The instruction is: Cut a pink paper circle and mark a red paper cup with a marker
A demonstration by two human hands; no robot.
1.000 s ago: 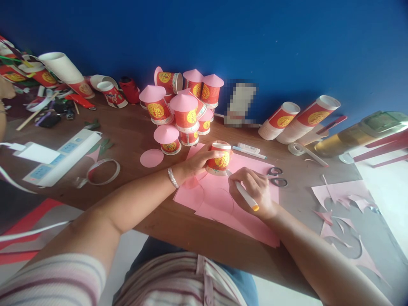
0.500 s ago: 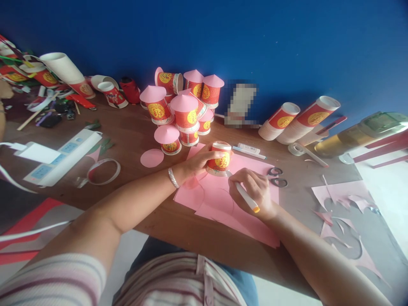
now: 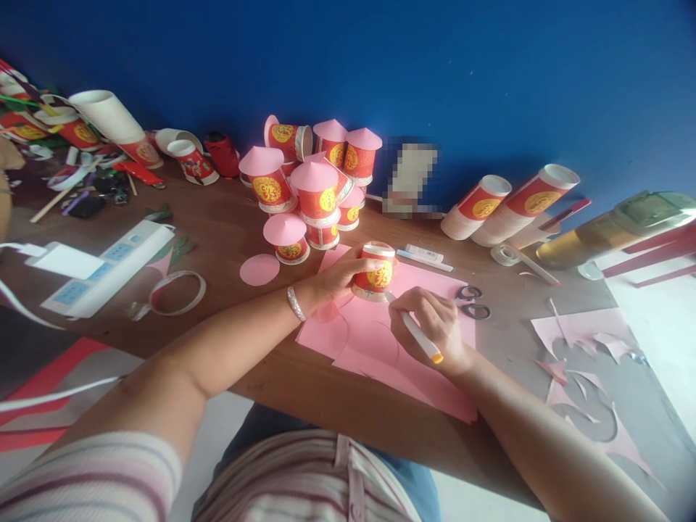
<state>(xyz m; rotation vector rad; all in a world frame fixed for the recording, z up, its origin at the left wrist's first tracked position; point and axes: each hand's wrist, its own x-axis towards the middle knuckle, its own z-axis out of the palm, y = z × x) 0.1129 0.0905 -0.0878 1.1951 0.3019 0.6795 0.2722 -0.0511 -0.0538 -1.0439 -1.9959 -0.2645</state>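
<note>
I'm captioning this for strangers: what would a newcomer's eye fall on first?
Likely the cluster of pink-topped red cups in front of the blue wall. Nearer the camera, the left hand grips a single cup over pink paper, while the right hand holds a white pen near that cup's lower edge.

Yellow-emblemed red cup, orange-ended white pen

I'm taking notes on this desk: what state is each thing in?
Red cup: held in left hand
White marker: held in right hand
Scissors: lying down, blades hidden
Power strip: white adapter on it, apparently plugged in
Pink disc: lying flat
Two cup stacks: nested, tilted
</note>
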